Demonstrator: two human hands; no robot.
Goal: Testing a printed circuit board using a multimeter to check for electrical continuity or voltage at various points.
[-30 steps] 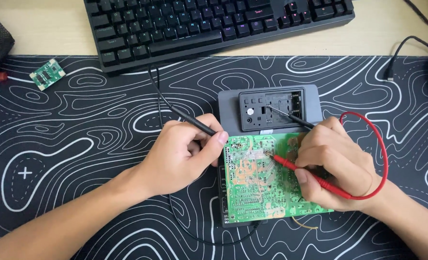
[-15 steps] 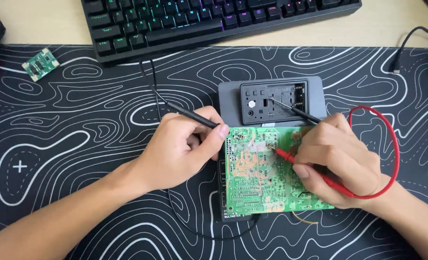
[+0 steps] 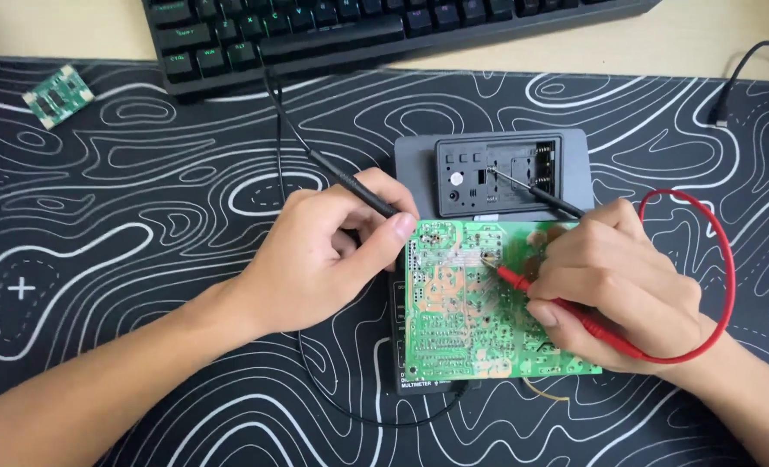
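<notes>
View nearer, red probe (image 3: 523,283) still on green circuit board (image 3: 471,303), both hands gripping probes

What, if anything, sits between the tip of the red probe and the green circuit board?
Nothing visible does. The right hand holds the red probe with its tip down on the green circuit board. The left hand holds the black probe at the board's left edge.
</notes>
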